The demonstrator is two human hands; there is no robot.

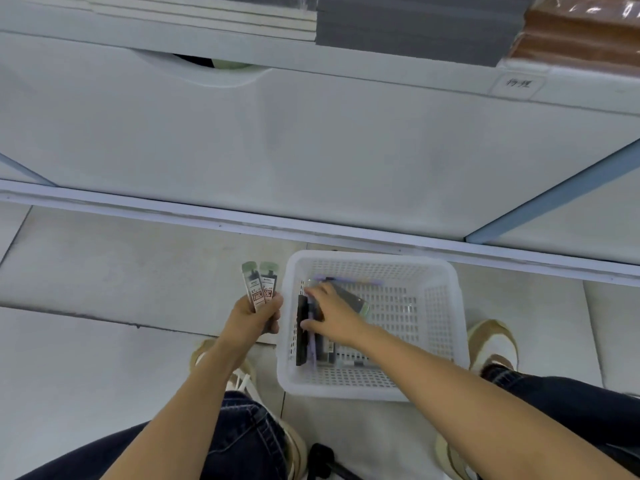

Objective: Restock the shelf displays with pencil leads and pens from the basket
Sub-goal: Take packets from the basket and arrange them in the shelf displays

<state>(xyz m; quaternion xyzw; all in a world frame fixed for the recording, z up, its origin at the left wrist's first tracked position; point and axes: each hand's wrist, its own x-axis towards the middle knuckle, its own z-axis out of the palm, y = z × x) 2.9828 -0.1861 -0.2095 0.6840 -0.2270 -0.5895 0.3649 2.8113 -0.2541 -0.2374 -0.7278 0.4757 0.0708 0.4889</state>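
Basket (367,257), white and perforated, sits on the tiled floor (104,271) just in front of the shelf base (311,150). The right hand (332,315) reaches into its left side, fingers laid over dark packs (301,344) that lie lengthwise along the left wall; whether it grips them cannot be told. The left hand (254,318), just left of the basket, clamps two pencil lead packs (259,284) by their lower ends, fanned slightly, green caps pointing toward the shelf. A purple pen (367,281) lies crosswise along the basket's far wall.

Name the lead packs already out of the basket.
The two green-capped lead packs gripped in the left hand, beside the basket; the others lie inside it, at the right hand.
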